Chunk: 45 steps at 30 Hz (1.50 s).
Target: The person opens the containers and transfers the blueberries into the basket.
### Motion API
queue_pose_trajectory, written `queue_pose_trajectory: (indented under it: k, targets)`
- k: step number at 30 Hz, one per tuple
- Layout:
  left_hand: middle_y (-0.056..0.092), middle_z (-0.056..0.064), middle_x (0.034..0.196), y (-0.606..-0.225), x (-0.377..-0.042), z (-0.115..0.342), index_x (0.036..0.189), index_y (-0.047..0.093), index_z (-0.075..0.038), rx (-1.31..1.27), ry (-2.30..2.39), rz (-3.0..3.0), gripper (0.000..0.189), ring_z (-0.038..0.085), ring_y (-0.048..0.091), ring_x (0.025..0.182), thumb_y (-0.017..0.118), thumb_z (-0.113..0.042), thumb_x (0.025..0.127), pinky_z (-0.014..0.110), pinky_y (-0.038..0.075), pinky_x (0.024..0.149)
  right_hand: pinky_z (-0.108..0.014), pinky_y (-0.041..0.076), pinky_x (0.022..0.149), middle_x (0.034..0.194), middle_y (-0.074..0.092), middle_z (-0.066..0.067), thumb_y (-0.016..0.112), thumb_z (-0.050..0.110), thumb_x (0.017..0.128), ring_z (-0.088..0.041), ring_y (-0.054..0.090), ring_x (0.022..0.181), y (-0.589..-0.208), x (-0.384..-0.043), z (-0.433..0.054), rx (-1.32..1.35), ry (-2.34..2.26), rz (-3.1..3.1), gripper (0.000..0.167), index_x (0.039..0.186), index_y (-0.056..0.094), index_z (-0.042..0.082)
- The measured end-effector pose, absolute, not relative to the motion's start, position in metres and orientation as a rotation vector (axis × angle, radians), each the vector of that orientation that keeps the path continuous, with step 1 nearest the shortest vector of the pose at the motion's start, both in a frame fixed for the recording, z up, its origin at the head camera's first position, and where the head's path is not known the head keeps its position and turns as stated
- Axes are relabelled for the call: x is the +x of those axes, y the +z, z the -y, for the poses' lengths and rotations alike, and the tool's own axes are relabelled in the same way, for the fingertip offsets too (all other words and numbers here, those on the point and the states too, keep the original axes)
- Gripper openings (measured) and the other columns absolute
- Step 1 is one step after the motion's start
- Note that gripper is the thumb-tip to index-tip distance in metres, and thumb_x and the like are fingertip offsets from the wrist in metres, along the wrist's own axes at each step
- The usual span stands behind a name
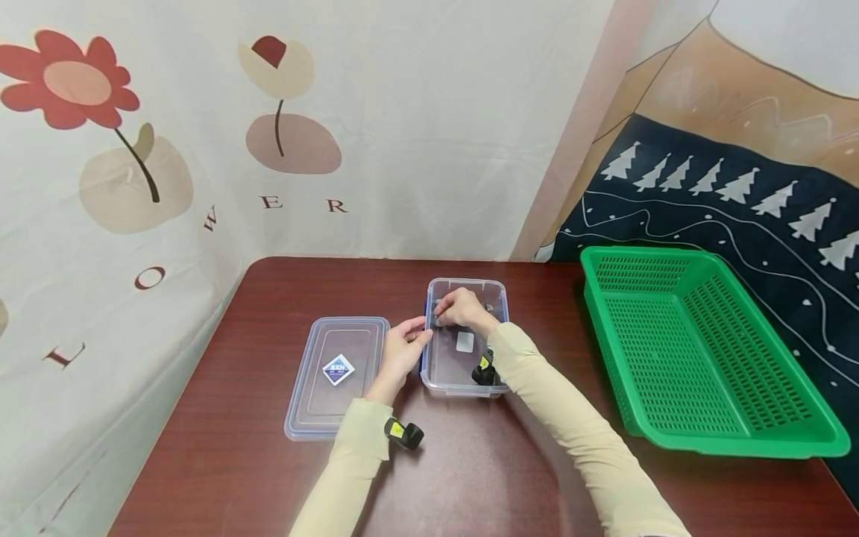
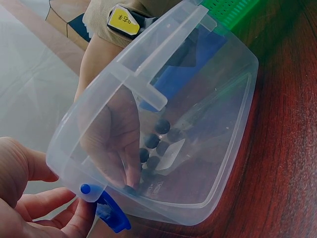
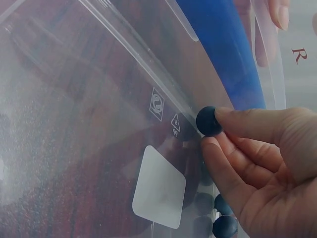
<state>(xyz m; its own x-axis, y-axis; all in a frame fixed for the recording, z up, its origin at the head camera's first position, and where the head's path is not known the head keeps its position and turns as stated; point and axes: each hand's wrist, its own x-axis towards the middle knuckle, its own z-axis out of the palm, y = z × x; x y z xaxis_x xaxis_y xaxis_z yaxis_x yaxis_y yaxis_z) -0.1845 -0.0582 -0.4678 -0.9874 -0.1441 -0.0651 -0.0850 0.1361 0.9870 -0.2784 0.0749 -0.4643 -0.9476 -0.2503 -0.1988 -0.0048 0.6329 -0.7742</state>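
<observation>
A clear plastic box (image 1: 446, 377) with blue side latches stands upright on the table, its top uncovered. My left hand (image 1: 403, 354) holds the box's left rim near the far corner, thumb and fingers beside a blue latch (image 2: 114, 214) that hangs down. Inside the box, my right hand (image 1: 464, 309) pinches a small dark ball (image 3: 207, 121) between thumb and fingertips, low by the wall. More dark balls (image 2: 162, 126) sit in a row along the far end of the box floor. A white label (image 3: 159, 189) shows on the bottom.
A clear lid (image 1: 315, 406) with a blue-and-white sticker lies flat left of the box on the brown table (image 1: 470, 462). To the right stands a green perforated basket (image 1: 721, 444). A printed cloth (image 1: 429, 149) hangs behind the table.
</observation>
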Motion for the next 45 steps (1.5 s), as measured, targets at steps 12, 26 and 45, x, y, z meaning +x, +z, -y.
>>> queue_pose_trajectory:
  k: [12,26,45]
  targets:
    - [0.066,0.024,0.103,-0.469,-0.184,0.058,0.115,0.061,0.009,0.226,-2.018,2.333,0.031,0.026,0.065,0.091,0.064,0.000,0.085,0.027,0.052,0.074,-0.021,0.052,0.057,0.069,0.069,-0.005,0.076,-0.003,0.070,-0.006,0.057,0.053,-0.463,-0.278,-0.074,-0.192,-1.218,-2.519,0.013,0.082,0.073,-0.002]
    - [0.066,0.024,0.104,-0.468,-0.185,0.058,0.115,0.062,0.008,0.236,-2.017,2.334,0.031,0.029,0.064,0.093,0.063,0.000,0.085,0.030,0.052,0.078,-0.025,0.052,0.066,0.078,0.068,-0.006,0.072,0.001,0.076,-0.009,0.059,0.065,-0.442,-0.280,-0.087,-0.199,-1.385,-2.453,0.015,0.091,0.071,-0.003]
    - [0.066,0.024,0.102,-0.470,-0.185,0.058,0.113,0.062,0.009,0.233,-2.024,2.319,0.031,0.025,0.064,0.090,0.063,0.001,0.084,0.028,0.052,0.076,-0.043,0.048,0.090,0.099,0.066,-0.015,0.069,0.007,0.084,-0.034,0.063,0.098,-0.384,-0.270,-0.128,-0.147,-1.577,-2.375,0.024,0.105,0.066,-0.004]
